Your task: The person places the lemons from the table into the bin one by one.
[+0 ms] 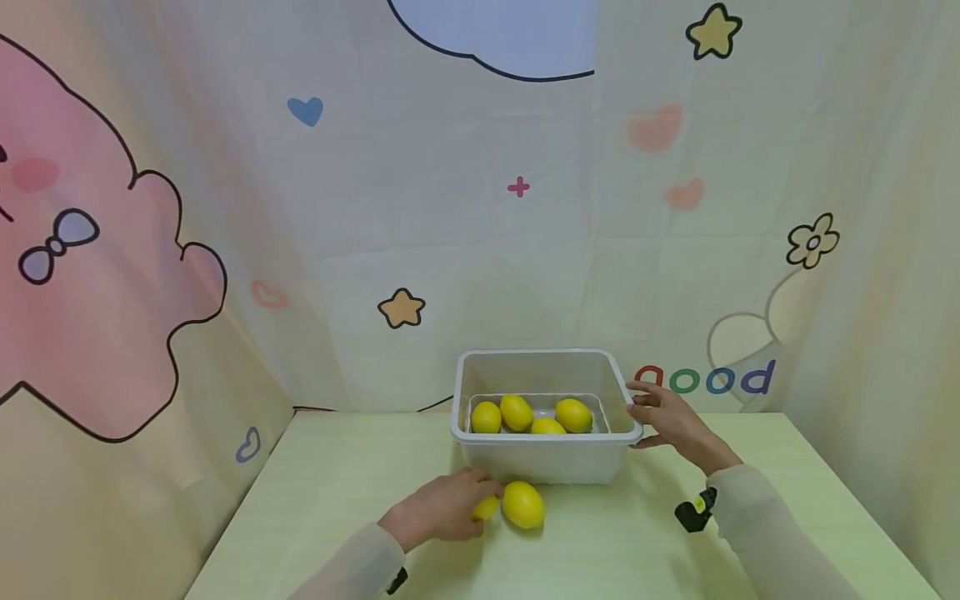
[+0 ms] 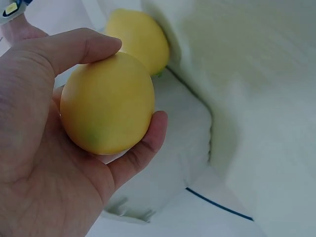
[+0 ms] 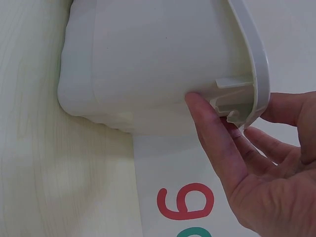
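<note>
My left hand [image 1: 450, 504] holds a yellow lemon [image 2: 108, 103] between its thumb and fingers, low in front of the bin. Just right of that hand a second lemon [image 1: 523, 505] lies on the table; it shows behind the held lemon in the left wrist view. A white plastic bin [image 1: 540, 462] stands beyond them, with several more lemons [image 1: 573, 415] on its floor. At the bin's right end my right hand [image 1: 678, 425] grips the rim [image 3: 261, 74], thumb on one side and fingers against the wall below it.
The pale wood-grain table [image 1: 345, 467] carries the bin near its back edge. Behind it hangs a printed curtain [image 1: 525, 267] with hearts, stars and the word "good". More curtain closes in both sides.
</note>
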Demonstrator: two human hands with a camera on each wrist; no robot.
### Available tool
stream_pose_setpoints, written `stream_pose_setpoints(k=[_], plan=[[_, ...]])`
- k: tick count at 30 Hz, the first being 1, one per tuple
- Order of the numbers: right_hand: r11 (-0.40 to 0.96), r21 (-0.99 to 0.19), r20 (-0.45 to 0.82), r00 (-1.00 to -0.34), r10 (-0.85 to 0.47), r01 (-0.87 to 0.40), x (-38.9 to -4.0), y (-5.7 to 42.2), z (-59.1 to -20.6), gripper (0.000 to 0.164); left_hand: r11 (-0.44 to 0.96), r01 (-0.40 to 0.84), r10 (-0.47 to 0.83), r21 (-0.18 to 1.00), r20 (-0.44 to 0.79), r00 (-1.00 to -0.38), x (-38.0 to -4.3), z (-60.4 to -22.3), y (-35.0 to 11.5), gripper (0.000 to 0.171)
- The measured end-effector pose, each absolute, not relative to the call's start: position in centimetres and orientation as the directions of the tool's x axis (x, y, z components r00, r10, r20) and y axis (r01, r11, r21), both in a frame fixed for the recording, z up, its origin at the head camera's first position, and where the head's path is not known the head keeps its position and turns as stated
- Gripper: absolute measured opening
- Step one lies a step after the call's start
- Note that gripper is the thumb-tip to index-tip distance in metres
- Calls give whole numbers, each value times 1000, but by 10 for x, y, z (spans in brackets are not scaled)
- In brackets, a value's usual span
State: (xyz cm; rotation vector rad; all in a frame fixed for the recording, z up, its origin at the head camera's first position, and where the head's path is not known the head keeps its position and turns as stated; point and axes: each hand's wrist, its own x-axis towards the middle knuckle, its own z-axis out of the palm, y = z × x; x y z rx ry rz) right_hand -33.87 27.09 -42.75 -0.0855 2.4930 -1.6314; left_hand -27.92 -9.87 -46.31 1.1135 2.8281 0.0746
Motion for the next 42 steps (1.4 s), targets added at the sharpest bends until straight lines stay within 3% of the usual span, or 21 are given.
stream_pose_setpoints(k=[42], plan=[[414, -910, -92, -987, -129, 30, -336, 270, -426, 62, 692, 721, 715, 34, 106, -691, -280, -368, -105, 46]])
